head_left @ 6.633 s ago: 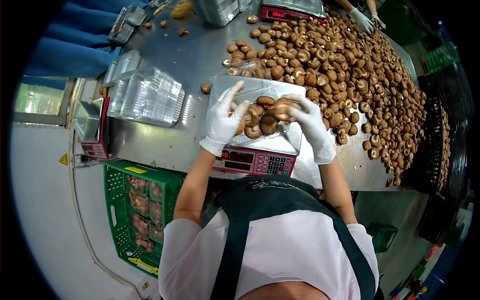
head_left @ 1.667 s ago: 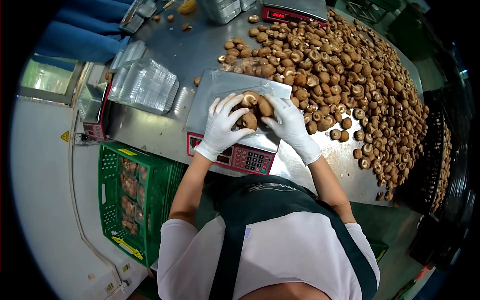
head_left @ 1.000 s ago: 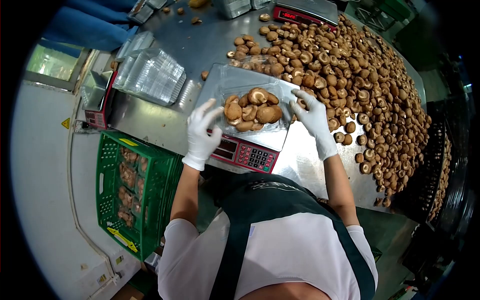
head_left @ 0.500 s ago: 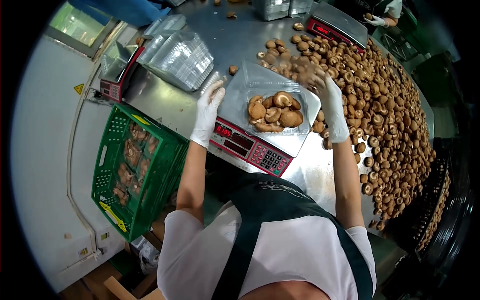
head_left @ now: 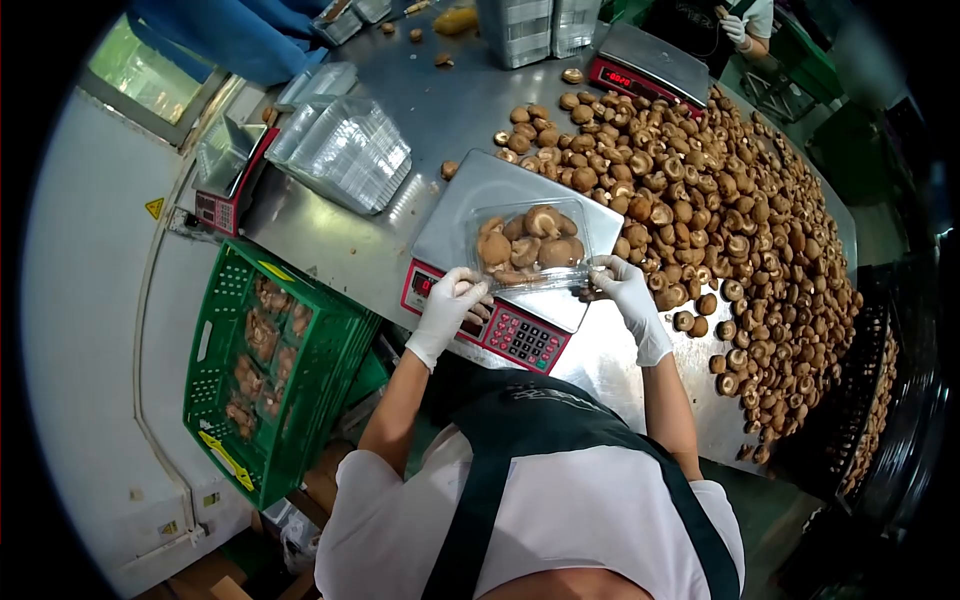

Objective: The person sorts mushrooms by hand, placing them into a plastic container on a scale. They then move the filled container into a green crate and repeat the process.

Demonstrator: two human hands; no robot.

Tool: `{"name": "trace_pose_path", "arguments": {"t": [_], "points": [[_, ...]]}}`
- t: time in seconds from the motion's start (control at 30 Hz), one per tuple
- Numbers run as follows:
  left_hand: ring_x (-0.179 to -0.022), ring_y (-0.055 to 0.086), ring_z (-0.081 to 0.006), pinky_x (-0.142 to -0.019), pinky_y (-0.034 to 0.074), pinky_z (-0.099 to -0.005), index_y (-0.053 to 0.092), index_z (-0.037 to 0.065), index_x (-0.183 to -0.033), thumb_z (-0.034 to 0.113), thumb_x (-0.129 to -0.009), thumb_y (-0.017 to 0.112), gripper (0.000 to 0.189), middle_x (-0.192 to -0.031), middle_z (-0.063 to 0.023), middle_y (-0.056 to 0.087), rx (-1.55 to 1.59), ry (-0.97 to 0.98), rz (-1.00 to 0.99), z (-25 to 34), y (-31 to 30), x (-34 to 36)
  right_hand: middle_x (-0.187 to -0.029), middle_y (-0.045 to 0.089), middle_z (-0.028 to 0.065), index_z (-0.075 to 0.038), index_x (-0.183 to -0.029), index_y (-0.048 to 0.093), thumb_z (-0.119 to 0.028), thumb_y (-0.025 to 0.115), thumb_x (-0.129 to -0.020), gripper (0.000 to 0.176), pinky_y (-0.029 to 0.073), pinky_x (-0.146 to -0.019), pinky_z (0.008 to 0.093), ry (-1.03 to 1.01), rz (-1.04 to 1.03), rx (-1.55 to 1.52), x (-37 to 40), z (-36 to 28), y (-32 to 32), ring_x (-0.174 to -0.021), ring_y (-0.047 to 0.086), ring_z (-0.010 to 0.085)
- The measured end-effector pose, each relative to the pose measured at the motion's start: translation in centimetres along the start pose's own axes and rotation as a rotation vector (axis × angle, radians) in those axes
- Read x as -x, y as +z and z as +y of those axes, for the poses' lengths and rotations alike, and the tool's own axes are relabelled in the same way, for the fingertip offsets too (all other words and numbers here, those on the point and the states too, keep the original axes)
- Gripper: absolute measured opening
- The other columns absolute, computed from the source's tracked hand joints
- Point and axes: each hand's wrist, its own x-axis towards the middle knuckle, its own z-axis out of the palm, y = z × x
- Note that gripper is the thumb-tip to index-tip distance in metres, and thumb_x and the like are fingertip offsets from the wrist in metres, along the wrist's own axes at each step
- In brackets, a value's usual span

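Note:
A clear plastic clamshell box [head_left: 580,212] filled with brown mushrooms [head_left: 545,222] sits on the metal pan of a red scale [head_left: 430,240]. Its lid now lies over the mushrooms. My left hand [head_left: 450,310], in a white glove, has its fingers closed at the box's near left corner and covers part of the scale display. At the near right corner, the gloved fingers of my right hand [head_left: 628,300] pinch the box's edge.
Loose mushrooms [head_left: 740,240] cover the table's right side. Stacked clear boxes [head_left: 350,150] stand left of the scale. A green crate [head_left: 290,390] with packed mushrooms is at lower left. Beyond are a second scale [head_left: 650,65] and another person's gloved hand [head_left: 735,28].
The lid has come down over the mushrooms. Both hands have moved toward me, to the box's near corners; my right hand came back from above the mushroom pile.

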Motion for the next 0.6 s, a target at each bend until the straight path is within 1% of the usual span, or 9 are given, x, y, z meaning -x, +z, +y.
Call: {"name": "trace_pose_path", "arguments": {"t": [0.13, 0.27, 0.37, 0.4, 0.43, 0.47, 0.5, 0.57, 0.6], "points": [[-0.06, 0.06, -0.0126, -0.052, 0.049, -0.0223, 0.047, 0.001, -0.098, 0.009, -0.088, 0.058, 0.017, -0.08, -0.0106, 0.063, 0.079, 0.091, 0.005, -0.8, 0.3, -0.3, -0.072, 0.055, -0.0021, 0.0, -0.093, 0.055, 0.0, 0.058, -0.083, 0.011, 0.039, -0.06, 0.0186, -0.098, 0.024, 0.109, -0.4, 0.6, 0.1, -0.062, 0.048, 0.0047], [-0.062, 0.061, -0.0121, -0.052, 0.048, -0.022, 0.048, 0.0, -0.099, 0.004, -0.087, 0.058, 0.016, -0.077, -0.0088, 0.063, 0.03, 0.238, 0.011, -3.2, 0.3, -0.3, -0.071, 0.048, -0.0058, -0.002, -0.096, 0.053, 0.001, 0.057, -0.083, 0.013, 0.039, -0.064, 0.0185, -0.319, 0.048, 0.2, -0.3, 3.3, -0.3, -0.067, 0.046, 0.0048], [-0.062, 0.063, -0.0142, -0.053, 0.049, -0.0253, 0.051, -0.001, -0.1, 0.002, -0.083, 0.061, 0.02, -0.075, -0.0093, 0.064, -0.116, 0.41, 0.144, -4.7, 0.0, 0.2, -0.08, 0.059, 0.003, -0.001, -0.096, 0.053, -0.001, 0.06, -0.083, 0.016, 0.047, -0.068, 0.0252, -0.533, 0.105, 0.419, 1.2, 4.7, 0.2, -0.077, 0.06, 0.0114], [-0.064, 0.064, -0.0162, -0.056, 0.05, -0.0275, 0.052, 0.0, -0.1, 0.004, -0.081, 0.062, 0.022, -0.076, -0.0101, 0.064, -0.274, 0.492, 0.185, -4.8, -0.3, 0.6, -0.085, 0.062, 0.0092, -0.003, -0.094, 0.054, 0.002, 0.065, -0.077, 0.021, 0.05, -0.068, 0.0289, -0.602, 0.136, 0.6, 1.8, 4.6, 0.1, -0.08, 0.064, 0.0189], [-0.065, 0.065, -0.0182, -0.058, 0.051, -0.0296, 0.053, 0.001, -0.1, 0.006, -0.079, 0.064, 0.025, -0.076, -0.0108, 0.064, -0.434, 0.568, 0.224, -4.5, -0.6, 1.3, -0.085, 0.062, 0.0092, -0.003, -0.094, 0.054, 0.002, 0.065, -0.077, 0.021, 0.05, -0.068, 0.0289, -0.596, 0.125, 0.601, 2.2, 4.1, 0.3, -0.08, 0.064, 0.0189], [-0.068, 0.066, -0.0259, -0.064, 0.052, -0.035, 0.053, 0.004, -0.104, 0.01, -0.074, 0.067, 0.034, -0.08, -0.0126, 0.065, -0.591, 0.597, 0.281, -3.6, -0.6, 2.2, -0.086, 0.062, 0.0093, -0.003, -0.093, 0.055, 0.003, 0.066, -0.075, 0.022, 0.05, -0.069, 0.0284, -0.796, 0.095, 0.699, 2.4, 3.5, 0.4, -0.081, 0.064, 0.0208], [-0.078, 0.065, -0.0298, -0.07, 0.053, -0.0366, 0.051, 0.004, -0.108, 0.014, -0.072, 0.069, 0.041, -0.093, -0.0128, 0.066, -0.785, 0.665, 0.333, -4.5, -1.3, 2.0, -0.086, 0.062, 0.0095, -0.004, -0.091, 0.057, 0.004, 0.068, -0.073, 0.022, 0.049, -0.07, 0.028, -0.998, 0.062, 0.792, 2.4, 3.1, 0.7, -0.082, 0.063, 0.0227], [-0.091, 0.063, -0.0318, -0.076, 0.051, -0.0376, 0.049, 0.003, -0.111, 0.015, -0.074, 0.069, 0.044, -0.108, -0.0135, 0.063, -0.835, 0.931, 0.376, -3.0, -1.3, 2.9, -0.087, 0.065, 0.0086, -0.006, -0.084, 0.057, 0.009, 0.067, -0.065, 0.026, 0.051, -0.066, 0.0312, -1.136, 0.1, 0.843, 2.5, 2.2, 1.8, -0.078, 0.064, 0.0265], [-0.1, 0.06, -0.0311, -0.081, 0.05, -0.0365, 0.048, 0.003, -0.109, 0.016, -0.076, 0.069, 0.042, -0.117, -0.0133, 0.059, -0.834, 0.873, 0.381, -3.7, -1.9, 3.0, -0.086, 0.065, 0.0081, -0.006, -0.082, 0.055, 0.009, 0.068, -0.063, 0.027, 0.051, -0.064, 0.0316, -1.236, 0.107, 0.9, 2.5, 1.5, 2.3, -0.077, 0.063, 0.0257]]}}
